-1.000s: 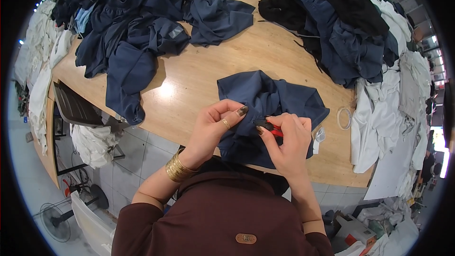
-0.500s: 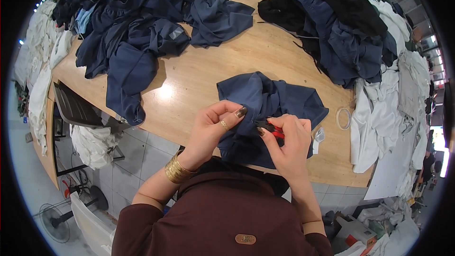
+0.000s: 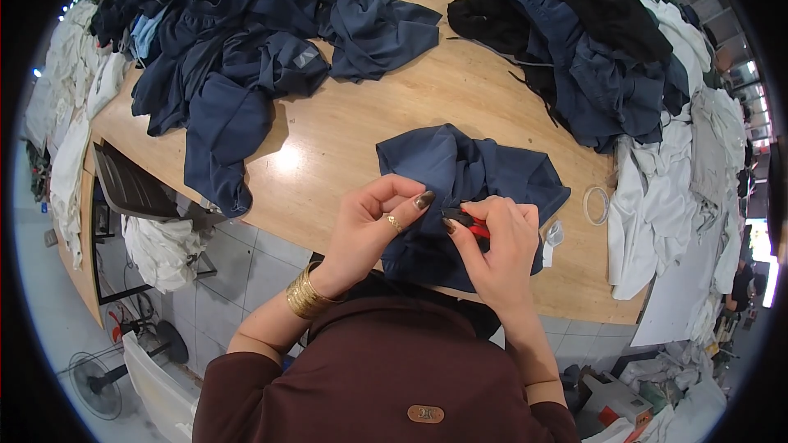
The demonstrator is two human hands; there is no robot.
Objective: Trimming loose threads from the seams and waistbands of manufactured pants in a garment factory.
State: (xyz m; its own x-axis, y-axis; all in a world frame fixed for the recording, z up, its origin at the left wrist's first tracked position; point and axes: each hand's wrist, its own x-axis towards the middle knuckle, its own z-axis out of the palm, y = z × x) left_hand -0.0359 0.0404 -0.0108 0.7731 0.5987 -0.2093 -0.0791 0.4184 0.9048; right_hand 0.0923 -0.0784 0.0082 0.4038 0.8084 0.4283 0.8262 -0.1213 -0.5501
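Wooden table (image 3: 345,139), long and bare through the middle, near edge running just under both hands.

Far-left of the grip: big heap of navy garments (image 3: 246,41). Far-right: second heap, dark clothes (image 3: 591,41) over white fabric (image 3: 689,189) spilling off the right end. Open wood sits between the two heaps, straight ahead of the hands.

Worked piece: a navy garment (image 3: 484,172), bunched, at the near edge, directly under and just beyond both grips. Its long axis runs roughly left-right along the table edge; the near hem hangs slightly over.

Left hand (image 3: 373,230): grip pinched on a fold of the garment, thumb and forefinger closed on cloth, holding it up toward the other hand.

Right hand (image 3: 497,250): grip clenched on a small red-handled snipper (image 3: 469,224), tip pointing left at the pinched fold. Blade state too small to tell. Tool and fold are touching or nearly so; right hand is the nearer one to the cut point.

Small stuff right of the right grip: clear tape ring (image 3: 597,205) and a small white scrap (image 3: 552,238), both apart from the garment's edge.
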